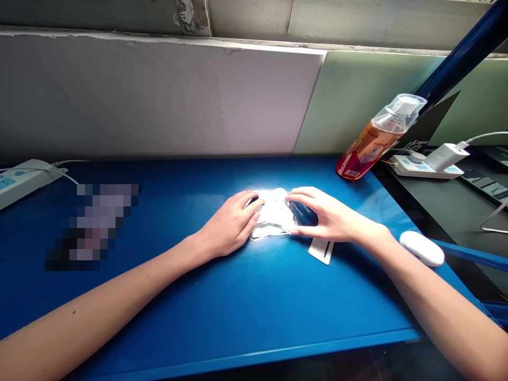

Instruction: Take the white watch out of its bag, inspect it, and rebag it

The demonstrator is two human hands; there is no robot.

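Note:
A small clear plastic packet with white contents lies on the blue table, partly washed out by glare. My left hand is closed on its left edge, with fingers and thumb over that side. At the packet's right side is my right hand, its thumb and fingers wide apart. Those fingertips reach the upper and lower right corners; whether they press on the plastic I cannot tell. Just below the right palm, a white card with a dark stripe lies flat, its top part hidden by the hand.
A bottle of reddish liquid with a clear cap stands at the back right. Near my right forearm sits a white rounded case. Power strips with cables lie at both sides. A blurred-out object is at left.

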